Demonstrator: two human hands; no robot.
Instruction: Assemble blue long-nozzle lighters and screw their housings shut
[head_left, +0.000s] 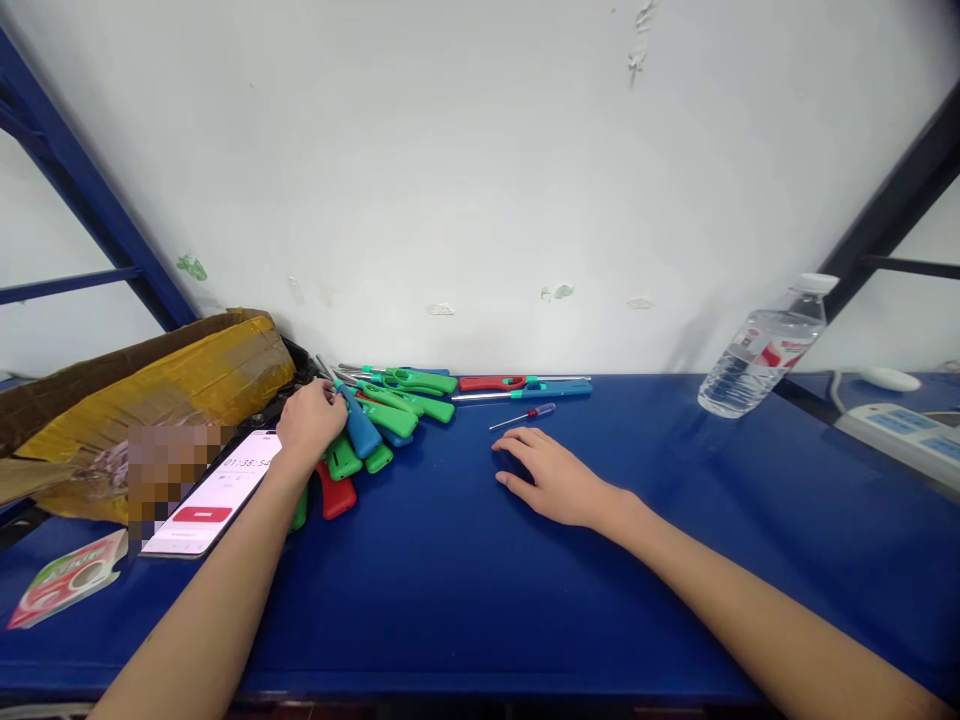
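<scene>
Forearms (214, 595): over the surface's (450, 600) near edge
Left grip (309, 418): curled at blue lighter's (364, 430) neck, cannot tell if clamped
Blue lighter: toward back-left corner, handle slanting nearward-right
Right grip (553, 475): fingers apart, lighter farther off

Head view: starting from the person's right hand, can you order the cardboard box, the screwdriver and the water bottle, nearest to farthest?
From the right hand:
1. Screwdriver, just beyond the hand.
2. Water bottle, off to the right.
3. Cardboard box, over at the far left.
</scene>
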